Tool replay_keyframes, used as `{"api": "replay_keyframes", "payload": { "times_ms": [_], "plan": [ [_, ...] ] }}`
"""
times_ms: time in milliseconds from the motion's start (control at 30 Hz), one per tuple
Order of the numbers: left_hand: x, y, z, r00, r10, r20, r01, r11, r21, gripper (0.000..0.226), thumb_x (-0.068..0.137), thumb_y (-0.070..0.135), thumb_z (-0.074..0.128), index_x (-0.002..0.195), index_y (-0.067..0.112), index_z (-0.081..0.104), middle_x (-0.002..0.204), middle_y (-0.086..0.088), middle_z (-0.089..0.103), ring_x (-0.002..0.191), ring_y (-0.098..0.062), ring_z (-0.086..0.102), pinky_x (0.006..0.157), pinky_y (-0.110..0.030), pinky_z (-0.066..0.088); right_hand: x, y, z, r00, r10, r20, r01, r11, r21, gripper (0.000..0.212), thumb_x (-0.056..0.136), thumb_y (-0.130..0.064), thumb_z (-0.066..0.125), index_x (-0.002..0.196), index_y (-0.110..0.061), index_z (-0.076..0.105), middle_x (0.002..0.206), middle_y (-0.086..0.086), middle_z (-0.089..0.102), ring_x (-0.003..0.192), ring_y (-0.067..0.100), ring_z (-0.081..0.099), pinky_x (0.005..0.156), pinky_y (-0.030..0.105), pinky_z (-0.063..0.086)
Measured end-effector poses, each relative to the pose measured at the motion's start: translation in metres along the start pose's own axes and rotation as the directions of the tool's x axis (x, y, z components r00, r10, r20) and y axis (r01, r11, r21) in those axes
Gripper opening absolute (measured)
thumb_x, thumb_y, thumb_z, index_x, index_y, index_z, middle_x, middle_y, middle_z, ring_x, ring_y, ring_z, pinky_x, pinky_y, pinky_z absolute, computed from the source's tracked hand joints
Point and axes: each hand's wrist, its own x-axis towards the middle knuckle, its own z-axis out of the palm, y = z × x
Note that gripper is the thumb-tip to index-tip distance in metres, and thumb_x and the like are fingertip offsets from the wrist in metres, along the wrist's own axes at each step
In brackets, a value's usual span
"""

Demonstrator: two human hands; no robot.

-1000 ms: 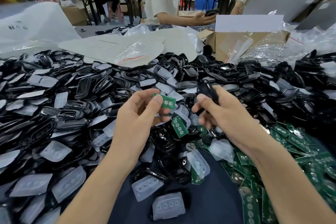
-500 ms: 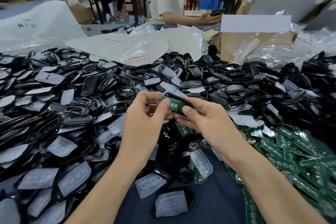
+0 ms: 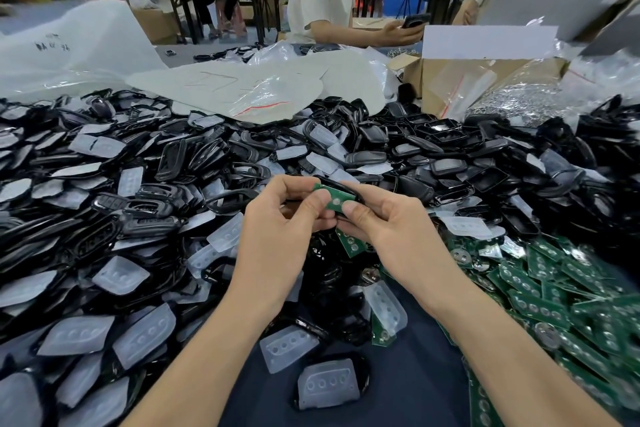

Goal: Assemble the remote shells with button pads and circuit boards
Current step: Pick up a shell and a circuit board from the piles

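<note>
Left hand (image 3: 277, 229) and right hand (image 3: 391, 229) both pinch the green rectangular circuit board (image 3: 335, 198), long axis ten-to-four o'clock, over the black oval plastic shell (image 3: 337, 183)

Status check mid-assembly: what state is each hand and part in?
left hand: pinches the circuit board.
right hand: grips the black shell, thumb on board.
circuit board: tilted on the shell, seating unclear.
black shell: held in the air.
near shell: lying loose, button pad on it.
cardboard box: open.

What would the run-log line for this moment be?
step: circuit board laid on remote shell | left hand: pinches board | right hand: holds shell
</note>
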Motion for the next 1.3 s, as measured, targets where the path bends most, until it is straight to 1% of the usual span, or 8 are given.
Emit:
{"api": "replay_keyframes", "payload": {
  "times_ms": [333,500,633,800,933,1100,1167,1300],
  "plan": [
    [-0.002,-0.002,0.001,0.995,0.076,-0.060,-0.061,0.971,0.231,0.015,0.093,0.027,0.072,0.103,0.031,0.061,0.108,0.008,0.066,0.099,-0.018,0.066,0.084,-0.045,0.057,-0.002,-0.001,0.002,0.999,-0.044,0.019,0.043,0.998,0.040,0.036,0.101,-0.003,0.058,0.108,-0.036,0.068,0.105,-0.017,0.077,0.102,0.009,0.074,0.084,0.015,0.056],
    [0.001,-0.003,-0.001,0.999,0.046,-0.003,-0.044,0.979,0.197,0.020,0.096,0.025,0.068,0.112,0.036,0.062,0.100,0.006,0.071,0.083,-0.015,0.069,0.067,-0.025,0.058,-0.003,-0.003,0.003,0.997,-0.070,0.025,0.069,0.997,0.045,0.034,0.101,-0.006,0.060,0.106,-0.038,0.071,0.105,-0.011,0.078,0.100,0.013,0.075,0.084,0.018,0.057],
    [0.003,-0.002,-0.004,0.996,0.079,0.039,-0.086,0.970,0.226,0.009,0.098,0.025,0.065,0.097,0.031,0.072,0.086,0.007,0.074,0.072,-0.012,0.067,0.068,-0.026,0.058,-0.003,-0.005,0.001,0.997,-0.063,0.036,0.061,0.997,0.057,0.031,0.101,-0.006,0.060,0.107,-0.035,0.072,0.103,-0.004,0.079,0.097,0.016,0.076,0.083,0.018,0.057],
    [0.002,-0.002,-0.006,0.992,0.093,0.082,-0.110,0.962,0.250,0.011,0.094,0.024,0.070,0.092,0.033,0.076,0.085,0.008,0.074,0.081,-0.011,0.067,0.079,-0.034,0.056,-0.003,-0.008,-0.005,0.998,-0.048,0.034,0.048,0.999,-0.009,0.022,0.097,-0.012,0.068,0.102,-0.032,0.074,0.094,-0.004,0.080,0.087,0.014,0.077,0.077,0.018,0.058],
    [0.001,-0.001,-0.007,0.981,0.144,0.126,-0.173,0.950,0.258,0.022,0.096,0.021,0.068,0.092,0.042,0.076,0.094,0.013,0.076,0.085,-0.001,0.067,0.076,-0.021,0.053,-0.002,-0.008,-0.008,0.999,-0.034,0.028,0.036,0.995,-0.089,0.020,0.097,-0.013,0.068,0.099,-0.033,0.073,0.091,-0.007,0.079,0.083,0.011,0.076,0.074,0.018,0.058],
    [-0.006,0.003,-0.011,0.985,0.135,0.106,-0.171,0.832,0.528,0.024,0.101,0.027,0.059,0.122,0.028,0.069,0.094,0.019,0.069,0.082,0.007,0.062,0.072,-0.010,0.046,-0.001,-0.007,-0.013,1.000,0.011,-0.014,-0.013,0.985,-0.172,0.011,0.098,-0.015,0.066,0.105,-0.022,0.072,0.093,-0.005,0.079,0.082,0.010,0.075,0.069,0.016,0.055],
    [-0.020,0.015,-0.020,0.971,0.169,0.168,-0.237,0.765,0.598,0.017,0.101,0.028,0.057,0.112,0.034,0.068,0.082,0.019,0.066,0.071,0.007,0.058,0.064,-0.007,0.041,0.000,-0.010,-0.017,0.999,0.049,-0.019,-0.052,0.982,-0.179,0.012,0.098,-0.019,0.067,0.110,-0.020,0.070,0.099,-0.002,0.079,0.087,0.009,0.074,0.069,0.016,0.053],
    [-0.061,0.035,-0.039,0.797,-0.300,0.524,-0.327,0.515,0.793,0.016,0.095,0.056,0.048,0.094,0.044,0.058,0.079,0.025,0.065,0.067,0.003,0.061,0.057,-0.013,0.042,-0.002,-0.021,-0.021,0.996,0.078,-0.042,-0.082,0.993,-0.088,0.019,0.100,-0.019,0.064,0.120,-0.016,0.064,0.107,-0.001,0.078,0.090,0.005,0.070,0.070,0.016,0.053]
  ]
}}
